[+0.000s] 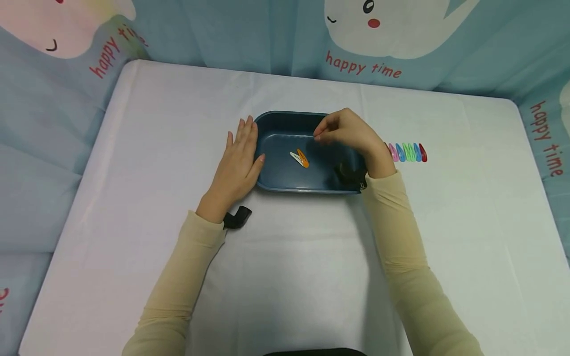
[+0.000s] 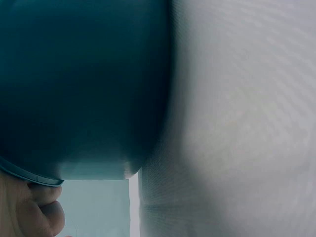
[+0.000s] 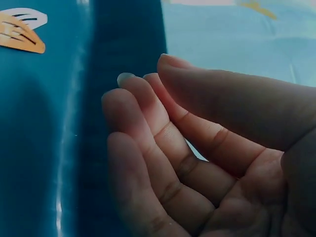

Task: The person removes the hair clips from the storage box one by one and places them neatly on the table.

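Observation:
A dark blue tray [image 1: 280, 189] stands on the white-covered table. Inside it lie a white hair clip [image 1: 296, 157] and an orange hair clip [image 1: 303, 158], overlapping; both show partly in the right wrist view. My left hand [image 1: 237, 170] rests against the tray's left side with fingers straight; in the left wrist view the tray wall [image 2: 84, 98] fills much of the picture. Above the tray's right half hovers my right hand [image 1: 347, 132], its fingers loosely bent and the thumb near the index finger. Nothing shows between them in the right wrist view.
To the right of the tray lies a row of several hair clips [image 1: 408, 152] in pink, blue, green and red, partly hidden by the right wrist. A blue printed curtain [image 1: 267, 34] hangs around the table [image 1: 147, 128]. Black wrist cameras sit by both wrists.

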